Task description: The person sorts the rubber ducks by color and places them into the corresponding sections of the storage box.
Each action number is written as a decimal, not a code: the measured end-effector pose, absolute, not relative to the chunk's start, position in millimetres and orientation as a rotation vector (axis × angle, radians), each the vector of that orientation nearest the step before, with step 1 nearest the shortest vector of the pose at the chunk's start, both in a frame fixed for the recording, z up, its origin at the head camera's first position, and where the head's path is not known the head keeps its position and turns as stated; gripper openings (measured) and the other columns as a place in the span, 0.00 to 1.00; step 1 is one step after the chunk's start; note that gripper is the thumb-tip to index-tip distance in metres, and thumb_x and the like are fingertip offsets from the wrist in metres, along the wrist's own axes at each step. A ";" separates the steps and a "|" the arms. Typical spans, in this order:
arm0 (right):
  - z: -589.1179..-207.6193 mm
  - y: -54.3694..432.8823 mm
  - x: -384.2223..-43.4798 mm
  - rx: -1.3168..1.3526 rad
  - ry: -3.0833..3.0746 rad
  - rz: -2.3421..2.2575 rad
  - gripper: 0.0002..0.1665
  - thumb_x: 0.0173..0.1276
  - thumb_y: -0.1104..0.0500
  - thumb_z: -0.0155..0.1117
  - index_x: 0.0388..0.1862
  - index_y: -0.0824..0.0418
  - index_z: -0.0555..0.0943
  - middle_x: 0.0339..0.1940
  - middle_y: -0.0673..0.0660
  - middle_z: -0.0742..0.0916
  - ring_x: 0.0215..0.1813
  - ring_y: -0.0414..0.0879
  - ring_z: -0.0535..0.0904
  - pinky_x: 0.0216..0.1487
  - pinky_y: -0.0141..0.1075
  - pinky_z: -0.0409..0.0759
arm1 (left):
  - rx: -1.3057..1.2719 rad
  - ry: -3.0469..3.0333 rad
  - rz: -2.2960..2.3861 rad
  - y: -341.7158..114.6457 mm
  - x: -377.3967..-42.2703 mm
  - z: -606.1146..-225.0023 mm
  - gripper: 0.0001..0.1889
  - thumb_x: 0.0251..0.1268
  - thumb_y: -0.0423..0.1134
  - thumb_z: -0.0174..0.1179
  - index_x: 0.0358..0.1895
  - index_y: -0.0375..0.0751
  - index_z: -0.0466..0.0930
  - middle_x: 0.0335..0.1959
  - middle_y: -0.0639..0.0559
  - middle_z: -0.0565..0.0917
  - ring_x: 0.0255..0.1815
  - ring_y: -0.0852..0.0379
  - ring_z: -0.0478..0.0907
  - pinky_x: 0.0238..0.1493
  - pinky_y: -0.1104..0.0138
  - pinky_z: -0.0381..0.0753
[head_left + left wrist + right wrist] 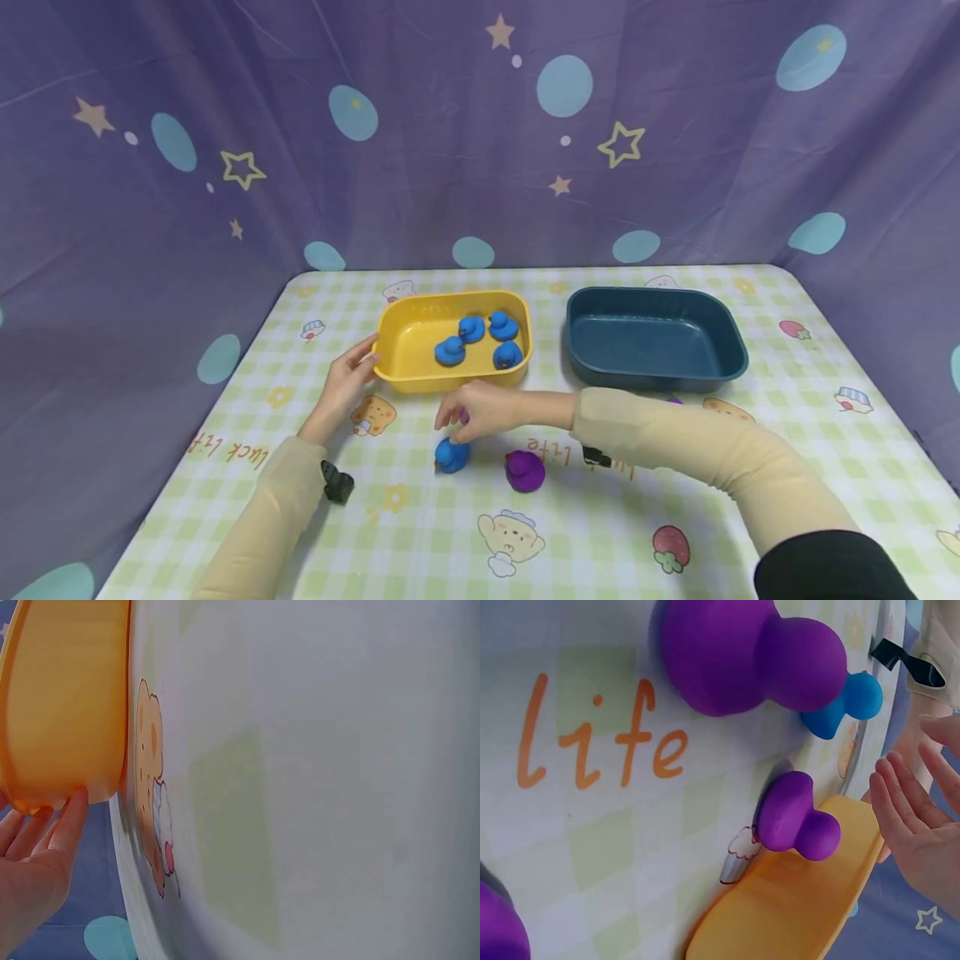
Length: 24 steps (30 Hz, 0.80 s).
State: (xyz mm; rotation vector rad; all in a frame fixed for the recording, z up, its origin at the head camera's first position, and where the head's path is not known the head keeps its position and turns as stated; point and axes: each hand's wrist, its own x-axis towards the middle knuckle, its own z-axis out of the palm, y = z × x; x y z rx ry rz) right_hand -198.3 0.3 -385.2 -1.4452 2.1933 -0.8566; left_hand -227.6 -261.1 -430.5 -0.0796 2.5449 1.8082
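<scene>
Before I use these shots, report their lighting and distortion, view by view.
Head: even light, soft shadow beside the left sleeve; left wrist: tablecloth washed out, greyish, yellow tub tinted orange; right wrist: upper purple duck looms oversized.

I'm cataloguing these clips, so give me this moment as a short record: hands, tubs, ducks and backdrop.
Left hand: left hand touches the left end of the yellow tub
Right hand: right hand is over the tablecloth, near the loose blue duck; whether they touch is unclear
In yellow tub: four blue ducks
Other tub: dark blue tub, right of the yellow one
Purple ducks: three purple ducks on the tablecloth, two mostly hidden in the head view
Backdrop: purple curtain with stars and ovals
</scene>
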 end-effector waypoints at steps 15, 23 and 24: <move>-404.1 -6.9 -193.8 -1.441 2.210 -0.756 0.17 0.52 0.64 0.67 0.43 0.64 0.79 0.40 0.55 0.84 0.44 0.44 0.78 0.44 0.24 0.76 | -0.097 2.561 1.768 -259.4 -224.7 -427.2 0.25 0.66 0.41 0.47 0.66 0.44 0.57 0.67 0.47 0.58 0.60 0.47 0.65 0.50 0.71 0.74; -408.2 -8.1 -190.5 -1.438 2.174 -0.779 0.19 0.52 0.66 0.65 0.45 0.66 0.78 0.43 0.56 0.82 0.48 0.47 0.76 0.49 0.25 0.74 | -0.104 2.567 1.759 -259.7 -225.6 -426.5 0.25 0.66 0.41 0.47 0.66 0.45 0.57 0.67 0.46 0.57 0.61 0.46 0.64 0.53 0.67 0.73; -409.4 -8.5 -190.7 -1.450 2.176 -0.773 0.19 0.52 0.66 0.65 0.45 0.66 0.78 0.43 0.56 0.82 0.48 0.46 0.76 0.49 0.25 0.74 | -0.099 2.575 1.752 -260.8 -226.7 -428.6 0.25 0.66 0.42 0.46 0.66 0.45 0.56 0.67 0.46 0.57 0.61 0.47 0.64 0.52 0.68 0.73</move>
